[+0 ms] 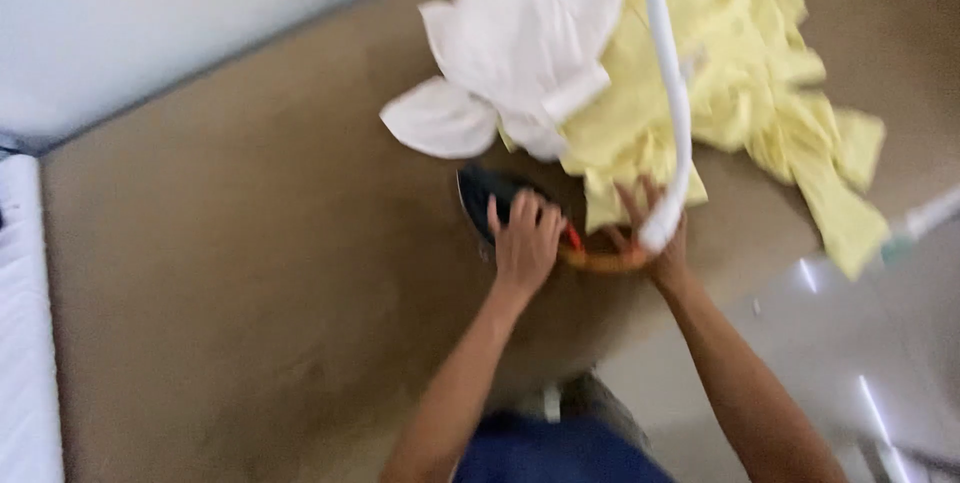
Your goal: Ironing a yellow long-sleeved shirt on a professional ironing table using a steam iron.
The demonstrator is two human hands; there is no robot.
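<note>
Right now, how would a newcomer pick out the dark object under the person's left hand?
Start at the tan padded surface, then the heap of yellow garments with a white garment on top. At the heap's near edge, the left hand rests on a clothes iron: the only dark, hard-looking thing there, with orange trim.

A tan padded surface [250,243] fills the frame's middle and left. Yellow cloth [740,73] is heaped at upper right with a white garment [520,43] on it; a dark iron [490,201] lies at centre.

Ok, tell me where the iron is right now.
In the head view the iron sits mid-frame on the brown surface, under the left hand, just below the white garment.
</note>
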